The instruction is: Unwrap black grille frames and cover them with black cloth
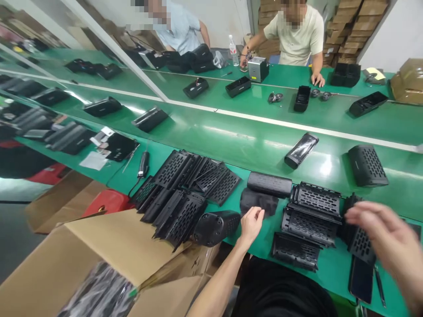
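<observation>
My left hand [252, 225] is closed with its fingers curled, over the near edge of a flat black sheet [257, 202]; whether anything is pinched in it is hidden. Right beside it, a black speaker housing [216, 226] with a slotted side lies with its end cap towards me. Behind the sheet sits a rounded black shell [269, 184]. My right hand [390, 240], smeared by motion, is raised above the right end of the bench, close to slotted black panels [361, 240]. Nothing shows clearly between its fingers.
Slotted black panels [181, 215] lie left and more panels [310, 224] right of centre. A phone [361, 279] and pen [380, 286] lie near the front edge. An open carton [109, 246] stands lower left. Speaker housings [368, 165] rest on the green belt [231, 136]; two people sit opposite.
</observation>
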`<state>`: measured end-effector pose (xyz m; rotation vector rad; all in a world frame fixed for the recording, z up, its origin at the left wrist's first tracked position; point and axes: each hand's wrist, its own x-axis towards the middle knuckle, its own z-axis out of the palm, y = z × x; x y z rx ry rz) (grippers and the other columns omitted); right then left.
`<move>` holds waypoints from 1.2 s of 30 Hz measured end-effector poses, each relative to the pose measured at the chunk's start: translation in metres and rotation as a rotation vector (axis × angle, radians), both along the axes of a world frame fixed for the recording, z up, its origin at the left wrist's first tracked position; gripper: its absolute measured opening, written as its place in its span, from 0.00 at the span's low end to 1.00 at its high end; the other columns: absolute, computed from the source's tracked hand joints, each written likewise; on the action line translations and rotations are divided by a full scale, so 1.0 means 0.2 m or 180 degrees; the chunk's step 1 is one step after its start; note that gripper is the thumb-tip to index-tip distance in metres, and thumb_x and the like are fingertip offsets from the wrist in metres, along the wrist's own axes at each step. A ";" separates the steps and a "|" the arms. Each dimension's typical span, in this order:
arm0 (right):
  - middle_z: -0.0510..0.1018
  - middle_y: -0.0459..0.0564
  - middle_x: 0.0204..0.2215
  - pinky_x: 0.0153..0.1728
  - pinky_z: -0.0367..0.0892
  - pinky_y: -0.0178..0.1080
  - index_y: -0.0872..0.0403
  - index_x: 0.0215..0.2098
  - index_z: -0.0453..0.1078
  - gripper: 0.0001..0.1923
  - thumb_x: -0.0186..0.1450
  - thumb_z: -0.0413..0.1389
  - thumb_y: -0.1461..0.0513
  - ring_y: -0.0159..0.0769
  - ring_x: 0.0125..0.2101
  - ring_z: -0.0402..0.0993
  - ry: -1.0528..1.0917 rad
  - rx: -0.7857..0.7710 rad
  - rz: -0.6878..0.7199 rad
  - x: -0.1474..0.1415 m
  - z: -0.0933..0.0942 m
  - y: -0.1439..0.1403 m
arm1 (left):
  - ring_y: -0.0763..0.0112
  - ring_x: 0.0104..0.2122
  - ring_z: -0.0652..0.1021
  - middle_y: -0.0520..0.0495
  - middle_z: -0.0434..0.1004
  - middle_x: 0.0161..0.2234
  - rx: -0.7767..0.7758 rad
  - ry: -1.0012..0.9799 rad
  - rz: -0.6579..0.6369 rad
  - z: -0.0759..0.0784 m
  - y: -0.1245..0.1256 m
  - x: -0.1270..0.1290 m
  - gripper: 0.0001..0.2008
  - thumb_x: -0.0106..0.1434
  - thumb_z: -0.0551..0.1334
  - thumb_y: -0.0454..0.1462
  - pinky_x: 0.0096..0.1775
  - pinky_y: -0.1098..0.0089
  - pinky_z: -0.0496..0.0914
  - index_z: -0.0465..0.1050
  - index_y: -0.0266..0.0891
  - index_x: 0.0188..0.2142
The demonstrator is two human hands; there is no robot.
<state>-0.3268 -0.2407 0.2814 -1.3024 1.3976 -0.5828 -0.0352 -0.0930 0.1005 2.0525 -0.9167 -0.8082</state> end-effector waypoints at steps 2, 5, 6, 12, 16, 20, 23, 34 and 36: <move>0.81 0.58 0.41 0.53 0.73 0.59 0.48 0.42 0.78 0.29 0.58 0.64 0.36 0.57 0.44 0.78 -0.0121 0.0395 0.0649 0.23 -0.06 0.26 | 0.68 0.33 0.72 0.47 0.72 0.31 -0.0536 0.0855 0.0152 0.08 0.07 -0.02 0.16 0.67 0.60 0.48 0.38 0.69 0.64 0.71 0.39 0.30; 0.81 0.58 0.42 0.48 0.74 0.50 0.52 0.42 0.77 0.36 0.52 0.65 0.32 0.53 0.46 0.77 -0.0527 0.0947 0.0526 0.48 -0.28 0.49 | 0.66 0.37 0.75 0.47 0.76 0.36 -0.1018 0.2835 0.0694 0.21 0.16 -0.06 0.17 0.61 0.67 0.50 0.42 0.67 0.69 0.75 0.39 0.35; 0.80 0.58 0.44 0.47 0.75 0.48 0.52 0.44 0.76 0.39 0.49 0.67 0.32 0.52 0.47 0.77 -0.0683 0.1258 0.0221 0.52 -0.35 0.54 | 0.66 0.39 0.77 0.47 0.78 0.37 -0.1042 0.3355 0.0887 0.25 0.18 -0.08 0.17 0.59 0.69 0.49 0.44 0.67 0.70 0.76 0.39 0.38; 0.82 0.56 0.43 0.41 0.74 0.44 0.53 0.43 0.73 0.31 0.55 0.70 0.41 0.45 0.41 0.78 -0.1986 0.2446 -0.0031 0.56 -0.45 0.66 | 0.62 0.38 0.79 0.45 0.80 0.35 -0.0848 0.4085 0.0708 0.34 0.27 -0.12 0.15 0.54 0.72 0.46 0.46 0.63 0.72 0.78 0.37 0.35; 0.81 0.51 0.33 0.35 0.72 0.42 0.54 0.38 0.72 0.28 0.49 0.76 0.48 0.41 0.31 0.77 -0.1786 0.2099 -0.0386 0.48 -0.44 0.71 | 0.57 0.42 0.81 0.44 0.82 0.36 -0.0685 0.4511 0.0678 0.28 0.28 -0.12 0.21 0.54 0.72 0.52 0.48 0.60 0.73 0.78 0.38 0.36; 0.80 0.48 0.30 0.33 0.70 0.39 0.54 0.37 0.73 0.27 0.50 0.75 0.47 0.37 0.28 0.74 -0.1469 0.1908 -0.0467 0.37 -0.50 0.76 | 0.54 0.44 0.81 0.41 0.82 0.39 -0.0410 0.4269 0.0398 0.20 0.28 -0.12 0.33 0.53 0.68 0.63 0.47 0.59 0.73 0.77 0.37 0.41; 0.82 0.50 0.35 0.39 0.72 0.42 0.53 0.39 0.75 0.27 0.53 0.72 0.43 0.42 0.33 0.77 -0.1133 0.1723 -0.0435 0.27 -0.55 0.79 | 0.61 0.40 0.80 0.42 0.82 0.38 -0.0195 0.3128 -0.0374 0.14 0.30 -0.14 0.26 0.54 0.73 0.55 0.43 0.65 0.73 0.77 0.35 0.39; 0.69 0.46 0.17 0.21 0.60 0.36 0.53 0.23 0.67 0.32 0.53 0.65 0.35 0.32 0.18 0.59 -0.0429 0.1673 -0.0507 0.02 -0.71 0.92 | 0.72 0.13 0.69 0.51 0.71 0.18 0.0995 0.2738 -0.1030 0.00 0.37 -0.27 0.28 0.56 0.67 0.60 0.16 0.72 0.62 0.69 0.36 0.33; 0.71 0.47 0.18 0.22 0.63 0.38 0.53 0.24 0.69 0.32 0.53 0.65 0.34 0.34 0.18 0.62 -0.0449 0.1674 -0.0509 0.01 -0.72 0.91 | 0.72 0.13 0.69 0.51 0.71 0.18 0.1055 0.2726 -0.1067 0.00 0.36 -0.27 0.27 0.57 0.66 0.60 0.17 0.72 0.62 0.70 0.36 0.33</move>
